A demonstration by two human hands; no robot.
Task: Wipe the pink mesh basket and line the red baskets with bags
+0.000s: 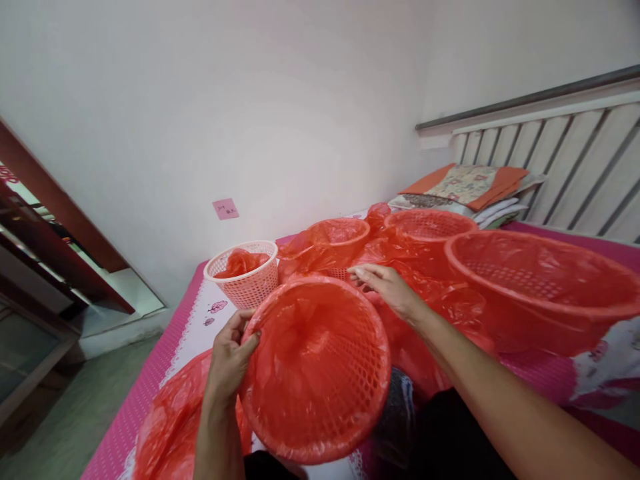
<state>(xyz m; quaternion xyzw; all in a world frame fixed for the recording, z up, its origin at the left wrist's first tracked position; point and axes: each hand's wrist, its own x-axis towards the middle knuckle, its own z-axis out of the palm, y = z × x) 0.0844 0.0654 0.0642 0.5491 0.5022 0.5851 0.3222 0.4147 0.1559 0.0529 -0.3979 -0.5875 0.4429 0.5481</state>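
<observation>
Basket [383, 357] in pinch of left grip [251, 327], right grip [361, 279] beside it, hold unclear.

Pretty cramped around the held basket [315, 455], tbh: loose red plastic [425, 347] crowds its right and far sides, pale basket [250, 291] sits past its far left. Best gap's the patterned cover [200, 330] left of it, between pale basket and nearer red bag [173, 417].

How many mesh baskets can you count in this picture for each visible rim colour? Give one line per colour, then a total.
Pale pink: 1 (left basket)
Red: 4 (nearest basket, far-right basket, back-middle basket, back-right basket)
Total visible: 5
</observation>
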